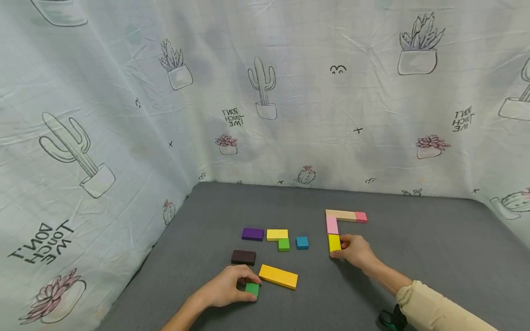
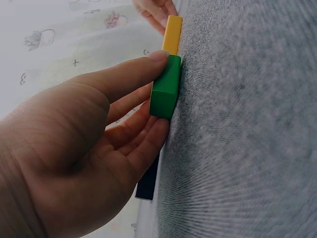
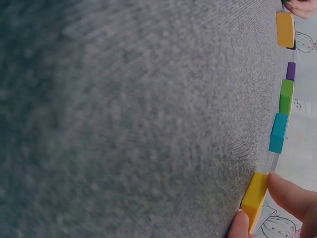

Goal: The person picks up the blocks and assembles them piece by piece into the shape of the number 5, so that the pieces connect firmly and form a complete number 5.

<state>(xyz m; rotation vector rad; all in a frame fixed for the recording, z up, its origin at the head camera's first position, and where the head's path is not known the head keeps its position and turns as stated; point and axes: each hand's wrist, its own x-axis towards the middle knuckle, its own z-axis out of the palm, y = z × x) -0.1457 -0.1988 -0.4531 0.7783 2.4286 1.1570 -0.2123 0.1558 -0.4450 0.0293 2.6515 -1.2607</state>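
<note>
Between thumb and fingers, my left hand (image 1: 227,286) pinches a green block (image 1: 252,289) on the grey table. In the left wrist view that green block (image 2: 166,87) is gripped near an orange-yellow block (image 2: 172,34). Farther to the right, my right hand (image 1: 357,250) pinches a yellow block (image 1: 334,243) by its sides. This yellow block stands end to end with a pink block (image 1: 332,225). Beyond the pink one lie a tan block (image 1: 341,215) and a small red-pink block (image 1: 361,217), forming a bent line.
Between the hands lie a purple block (image 1: 252,234), a pale yellow block (image 1: 277,235) touching a light green block (image 1: 283,244), a blue block (image 1: 302,242), and a dark brown block (image 1: 243,257). A patterned curtain (image 1: 314,110) stands behind the table (image 1: 434,248).
</note>
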